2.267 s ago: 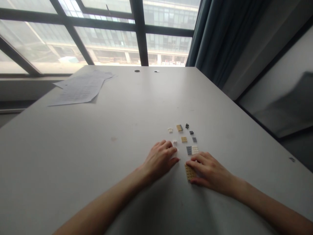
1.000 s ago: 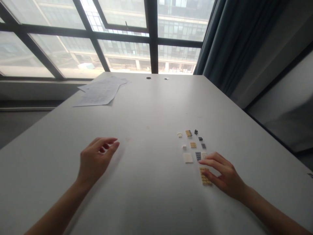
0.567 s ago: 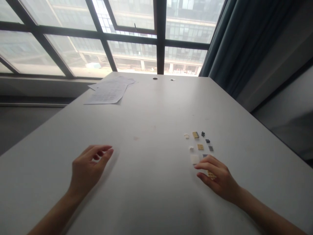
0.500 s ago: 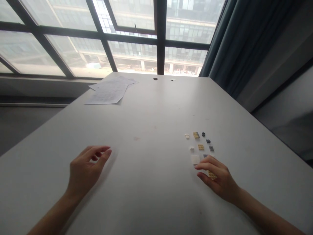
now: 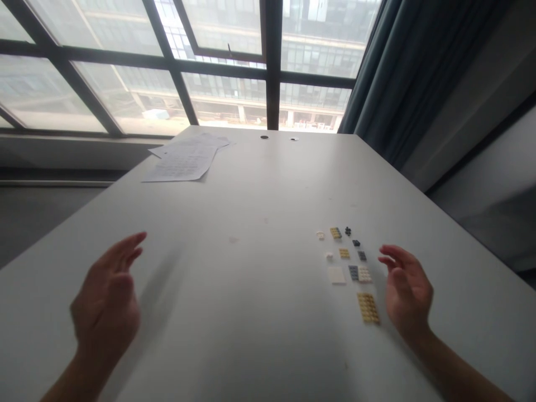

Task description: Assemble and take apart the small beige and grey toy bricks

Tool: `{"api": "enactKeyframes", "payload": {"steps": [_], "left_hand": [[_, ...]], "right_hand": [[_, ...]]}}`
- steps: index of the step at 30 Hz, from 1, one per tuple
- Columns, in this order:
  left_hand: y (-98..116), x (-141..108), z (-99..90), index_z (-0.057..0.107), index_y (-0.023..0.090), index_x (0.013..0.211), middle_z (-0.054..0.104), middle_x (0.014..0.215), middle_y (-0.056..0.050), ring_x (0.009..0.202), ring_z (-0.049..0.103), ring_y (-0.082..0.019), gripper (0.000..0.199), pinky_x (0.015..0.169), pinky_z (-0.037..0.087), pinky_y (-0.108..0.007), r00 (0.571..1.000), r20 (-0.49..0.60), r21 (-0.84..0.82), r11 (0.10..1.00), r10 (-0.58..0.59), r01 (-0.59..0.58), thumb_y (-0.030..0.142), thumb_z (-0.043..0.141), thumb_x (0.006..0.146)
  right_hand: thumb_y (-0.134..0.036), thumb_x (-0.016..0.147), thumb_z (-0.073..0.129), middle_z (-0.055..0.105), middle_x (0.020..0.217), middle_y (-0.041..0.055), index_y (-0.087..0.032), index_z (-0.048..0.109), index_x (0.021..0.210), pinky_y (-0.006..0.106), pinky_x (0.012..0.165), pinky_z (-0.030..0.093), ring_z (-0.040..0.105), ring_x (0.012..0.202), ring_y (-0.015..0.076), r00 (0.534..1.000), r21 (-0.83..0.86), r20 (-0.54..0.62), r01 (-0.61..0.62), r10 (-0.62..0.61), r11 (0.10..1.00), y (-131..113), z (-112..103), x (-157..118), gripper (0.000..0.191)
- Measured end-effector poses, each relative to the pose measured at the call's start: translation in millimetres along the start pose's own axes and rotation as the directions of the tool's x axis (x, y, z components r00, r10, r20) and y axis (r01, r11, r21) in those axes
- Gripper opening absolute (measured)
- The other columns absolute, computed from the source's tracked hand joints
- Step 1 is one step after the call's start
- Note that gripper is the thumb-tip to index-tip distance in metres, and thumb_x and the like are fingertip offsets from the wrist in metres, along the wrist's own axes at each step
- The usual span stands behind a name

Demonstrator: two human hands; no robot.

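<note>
My left hand (image 5: 109, 293) is raised over the left side of the white table (image 5: 251, 312), fingers apart and nothing in it. Just right of a group of small building bricks, my right hand (image 5: 407, 290) hovers open and holds nothing. Closest to it are a large tan studded plate (image 5: 368, 308), a white studded brick (image 5: 364, 274) and a grey one (image 5: 354, 273). A flat white tile (image 5: 337, 275) lies to their left. Farther back sit a tan plate (image 5: 344, 253), a tan-and-grey piece (image 5: 335, 233), and several small dark and white pieces.
Printed paper sheets (image 5: 182, 162) lie at the table's far left corner. Two cable holes are near the back edge, one a dark grommet (image 5: 264, 137). Windows (image 5: 234, 100) stand behind the table, and a dark blue curtain (image 5: 389, 72) hangs at the right.
My right hand has moved right, off the bricks, uncovering the large tan plate and the white brick. My left hand has moved left and toward me, its fingers opening.
</note>
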State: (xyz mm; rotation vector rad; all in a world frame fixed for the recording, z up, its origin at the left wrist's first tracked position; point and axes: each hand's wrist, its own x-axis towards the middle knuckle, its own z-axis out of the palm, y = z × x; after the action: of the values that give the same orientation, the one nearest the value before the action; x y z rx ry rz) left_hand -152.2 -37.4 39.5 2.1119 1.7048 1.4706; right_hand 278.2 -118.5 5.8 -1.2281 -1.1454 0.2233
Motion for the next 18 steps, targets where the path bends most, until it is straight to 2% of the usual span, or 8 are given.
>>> {"api": "enactKeyframes", "payload": {"steps": [3,5,7,9,11,14,16,18], "left_hand": [[35,-5,-5.0,0.02,0.036,0.146,0.028,0.152,0.003,0.14,0.024,-0.03,0.064,0.116,0.021,-0.05,0.944,0.137,-0.028,0.954,0.299,-0.298,0.063,0.03,0.089],[51,-11,-1.6,0.01,0.034,0.148,0.016,0.156,0.004,0.142,0.016,-0.031,0.07,0.117,0.014,-0.052,0.861,0.27,-0.026,0.897,0.431,-0.441,0.066,0.024,0.088],[59,-16,6.1,0.005,0.029,0.149,0.012,0.157,-0.001,0.142,0.015,-0.033,0.077,0.116,0.012,-0.055,0.761,0.375,-0.047,0.831,0.53,-0.555,0.069,0.021,0.086],[60,-21,15.2,0.004,0.024,0.15,0.016,0.156,-0.007,0.141,0.017,-0.035,0.09,0.115,0.01,-0.056,0.639,0.478,-0.073,0.752,0.603,-0.655,0.075,0.027,0.08],[60,-26,23.4,0.003,0.021,0.15,0.023,0.154,-0.011,0.14,0.021,-0.036,0.103,0.115,0.01,-0.055,0.524,0.591,-0.1,0.7,0.613,-0.707,0.08,0.037,0.072],[59,-36,32.5,0.004,0.022,0.149,0.026,0.152,-0.011,0.139,0.025,-0.035,0.109,0.115,0.015,-0.053,0.378,0.745,-0.174,0.708,0.549,-0.684,0.081,0.044,0.068],[59,-43,36.8,0.004,0.022,0.149,0.022,0.153,-0.011,0.139,0.024,-0.034,0.106,0.115,0.015,-0.053,0.302,0.807,-0.22,0.732,0.508,-0.645,0.079,0.045,0.07],[59,-48,39.7,0.003,0.023,0.149,0.019,0.154,-0.011,0.14,0.021,-0.034,0.105,0.115,0.013,-0.053,0.273,0.837,-0.234,0.762,0.474,-0.604,0.078,0.046,0.071]], "right_hand": [[-0.055,0.088,0.041,0.047,0.129,0.0182,-0.017,0.045,0.131,0.051,0.096,0.042,0.045,0.123,0.0347,0.983,0.002,0.062,0.171,-0.171,0.985,-9,5,0,0.058],[-0.062,0.087,0.035,0.04,0.137,0.0189,-0.017,0.037,0.139,0.056,0.101,0.037,0.038,0.13,0.0373,0.95,-0.019,0.168,0.269,-0.262,0.963,-18,6,-4,0.068],[-0.068,0.086,0.031,0.031,0.145,0.0181,-0.018,0.028,0.145,0.058,0.105,0.032,0.031,0.134,0.0389,0.879,-0.054,0.333,0.379,-0.341,0.924,-28,6,-11,0.077],[-0.074,0.081,0.033,0.022,0.151,0.0178,-0.016,0.018,0.149,0.059,0.108,0.025,0.023,0.138,0.0404,0.717,-0.076,0.556,0.547,-0.42,0.834,-35,6,-17,0.09],[-0.079,0.074,0.042,0.02,0.153,0.0181,-0.013,0.013,0.15,0.059,0.111,0.017,0.016,0.14,0.0406,0.484,-0.035,0.765,0.69,-0.424,0.723,-39,7,-21,0.104],[-0.076,0.07,0.052,0.026,0.152,0.0174,-0.011,0.015,0.149,0.054,0.114,0.01,0.014,0.141,0.0361,0.191,0.074,0.936,0.714,-0.295,0.696,-42,15,-24,0.109],[-0.072,0.073,0.054,0.024,0.152,0.0168,-0.011,0.013,0.149,0.051,0.116,0.007,0.015,0.142,0.0329,0.09,0.105,0.973,0.649,-0.213,0.754,-44,22,-24,0.106],[-0.069,0.074,0.055,0.019,0.153,0.0166,-0.011,0.011,0.149,0.05,0.116,0.006,0.014,0.142,0.0322,0.044,0.106,0.986,0.58,-0.161,0.808,-45,28,-25,0.105]]}}
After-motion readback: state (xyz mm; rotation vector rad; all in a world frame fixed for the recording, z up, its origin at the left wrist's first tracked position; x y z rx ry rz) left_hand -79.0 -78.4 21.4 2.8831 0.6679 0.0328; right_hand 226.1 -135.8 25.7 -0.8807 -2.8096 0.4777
